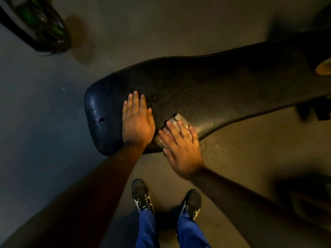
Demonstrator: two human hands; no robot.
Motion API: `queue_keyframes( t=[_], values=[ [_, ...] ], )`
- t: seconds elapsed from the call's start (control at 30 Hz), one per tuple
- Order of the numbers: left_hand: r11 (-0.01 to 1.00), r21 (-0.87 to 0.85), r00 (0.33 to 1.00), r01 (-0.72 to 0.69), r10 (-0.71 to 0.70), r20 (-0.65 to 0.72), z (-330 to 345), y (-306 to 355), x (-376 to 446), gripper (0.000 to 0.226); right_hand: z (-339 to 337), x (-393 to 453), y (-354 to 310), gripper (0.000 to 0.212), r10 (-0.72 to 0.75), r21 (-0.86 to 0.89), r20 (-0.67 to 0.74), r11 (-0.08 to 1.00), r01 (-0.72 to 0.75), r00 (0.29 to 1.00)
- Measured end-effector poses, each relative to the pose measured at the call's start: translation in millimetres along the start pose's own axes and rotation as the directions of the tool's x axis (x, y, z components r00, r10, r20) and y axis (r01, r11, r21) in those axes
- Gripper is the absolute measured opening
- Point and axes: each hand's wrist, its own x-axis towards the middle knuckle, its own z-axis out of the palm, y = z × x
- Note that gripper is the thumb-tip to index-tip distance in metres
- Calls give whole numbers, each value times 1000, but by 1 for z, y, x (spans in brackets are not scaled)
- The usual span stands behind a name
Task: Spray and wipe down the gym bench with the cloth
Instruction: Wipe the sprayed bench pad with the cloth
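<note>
A: Which way is the gym bench (206, 90) running from the hands?

B: Its long axis is stretching from the rounded end at the lower left, up and away to the far right. Both hands are sitting at that rounded end, so nearly all of the padded top is lying off to the right of them, on the right hand's side.

A: Where is the cloth (176, 120) lying?

B: It is lying flat on the pad at the near long edge, just in from the rounded end. The right hand (180, 149) is covering most of it; only a folded corner is peeking out past the fingertips.

A: How is that hand sitting?

B: It is lying spread and flat, fingers fanned, pressing the cloth down rather than pinching it.

A: And the left hand (137, 120)?

B: It is resting palm down on the bare pad, fingers straight and close together, holding nothing, just beside the cloth toward the rounded end. Wet droplets (101, 119) are glistening on the pad to its left.

A: So the coming stroke?

B: I am judging it as the right hand's job, sweeping along the length; no spray bottle is showing.
</note>
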Motion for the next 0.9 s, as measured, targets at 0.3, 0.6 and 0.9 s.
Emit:
queue_keyframes(
  t=[0.3, 0.6, 0.9],
  values=[
    [964, -264, 999, -35, 29, -25, -19, -21, 3, 47, -6, 34, -15, 60, 247, 8, -57, 969, -247, 967],
    [998, 30, 999, -51, 51, 11, -16, -63, 9, 58, -10, 81, -24, 65, 372, -8, -50, 928, -372, 927],
    [998, 48, 999, 45, -44, -9, -18, -61, 9, 54, -24, 151, -10, 60, 313, 26, -17, 949, -313, 949]
  ],
)
